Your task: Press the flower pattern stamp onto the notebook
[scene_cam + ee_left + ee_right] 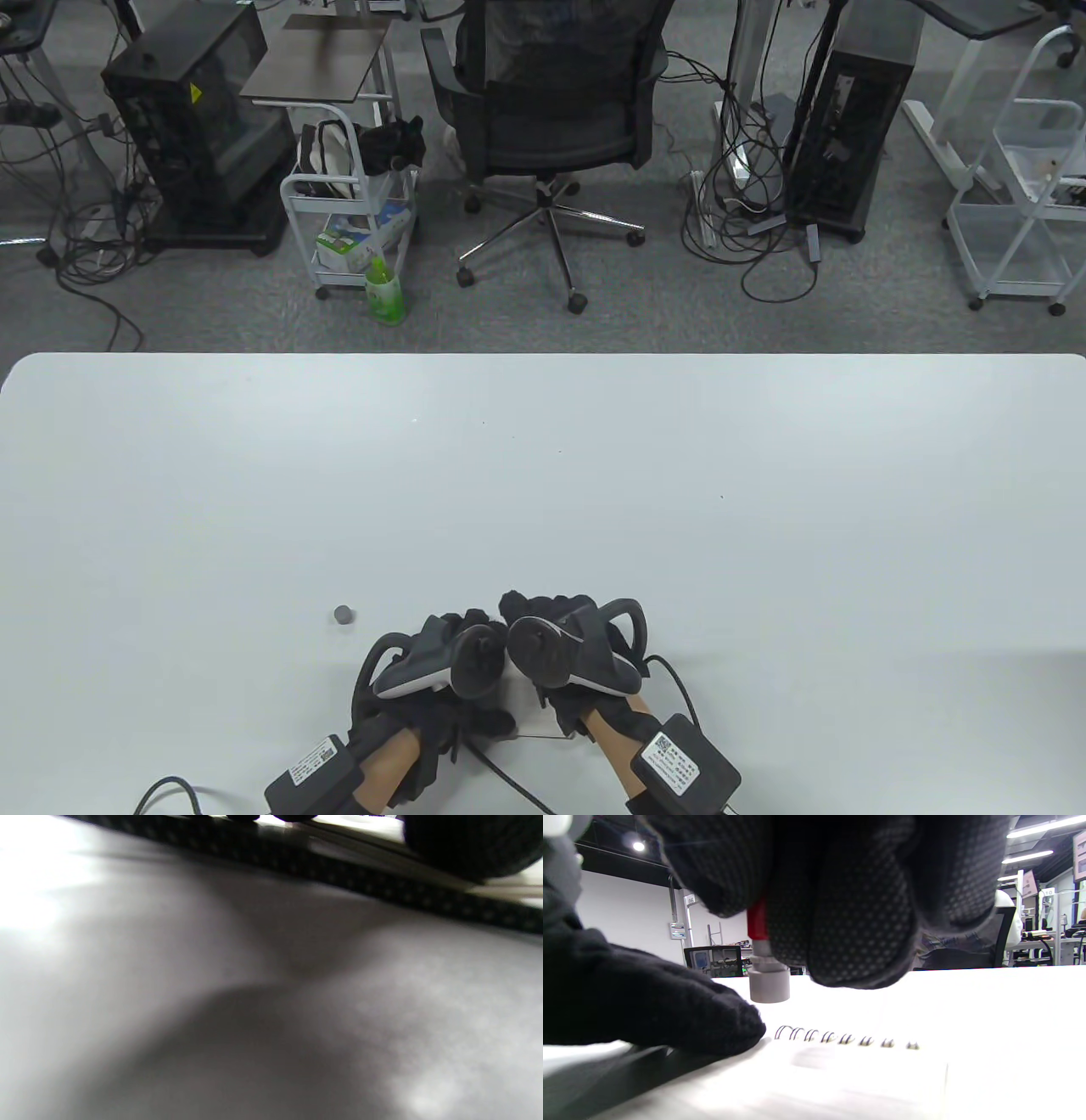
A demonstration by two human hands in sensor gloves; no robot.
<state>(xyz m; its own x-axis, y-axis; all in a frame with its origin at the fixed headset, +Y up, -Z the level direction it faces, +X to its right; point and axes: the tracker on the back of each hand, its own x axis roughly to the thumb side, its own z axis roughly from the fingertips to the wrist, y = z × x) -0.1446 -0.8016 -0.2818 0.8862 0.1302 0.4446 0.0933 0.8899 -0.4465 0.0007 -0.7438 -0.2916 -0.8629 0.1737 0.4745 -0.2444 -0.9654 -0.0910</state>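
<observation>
A smooth white table (594,475) is seen, with a spiral-bound notebook (848,1069) lying open at its near edge. The page is pressed flat by the left hand (441,671). A red-handled stamp (767,978) with a grey round base is gripped above the paper by the right hand (577,649). A small grey cap (344,614) sits just left.

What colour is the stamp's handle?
Red, above a grey base; the stamp shows best in the right wrist view, held by the right hand.
</observation>
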